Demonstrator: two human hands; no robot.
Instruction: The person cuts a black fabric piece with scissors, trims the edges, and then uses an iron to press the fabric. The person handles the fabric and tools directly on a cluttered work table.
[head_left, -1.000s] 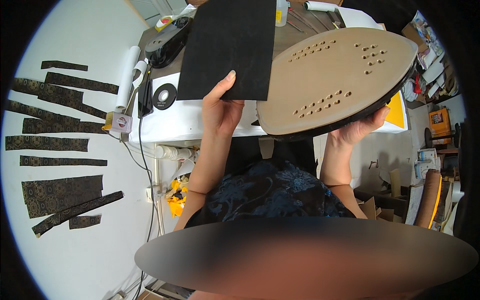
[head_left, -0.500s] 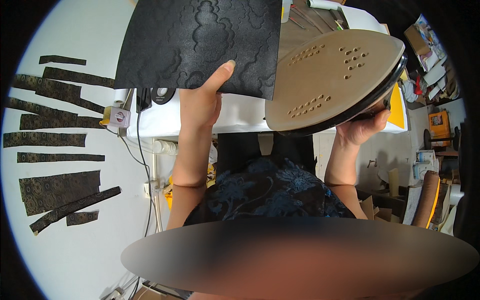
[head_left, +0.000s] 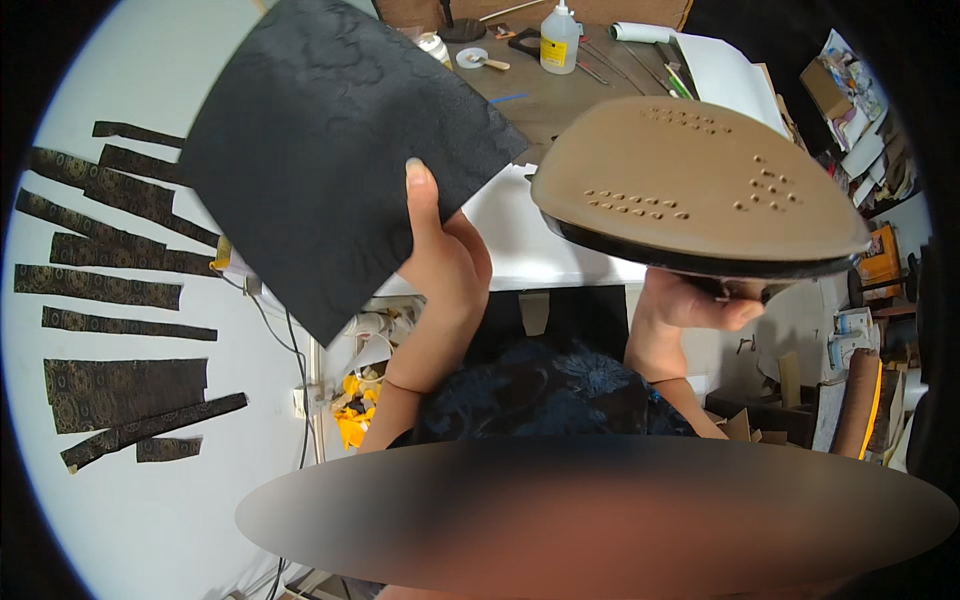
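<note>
A stiff black panel (head_left: 310, 150) with a faint cloud pattern is gripped near its lower right edge by my left hand (head_left: 445, 255). The thumb lies on its face and the fingers are behind it, out of sight. My right hand (head_left: 685, 310) holds a clothes iron (head_left: 690, 185) up by its underside, which shows only in part. The iron's tan soleplate, dotted with steam holes, faces up towards me. Panel and iron are close together but apart, both raised over the near part of the table.
A work table (head_left: 510, 225) with a white cover stretches ahead. On it stand a clear squeeze bottle (head_left: 559, 42), a roll of white paper (head_left: 643, 33) and thin tools. Dark patterned fabric strips (head_left: 100, 287) lie on the white surface at left. A cable (head_left: 298, 350) hangs beside the table.
The panel has turned and shifted left and down, baring more of the table. The iron has tilted and moved right and slightly down, still in my right hand.
</note>
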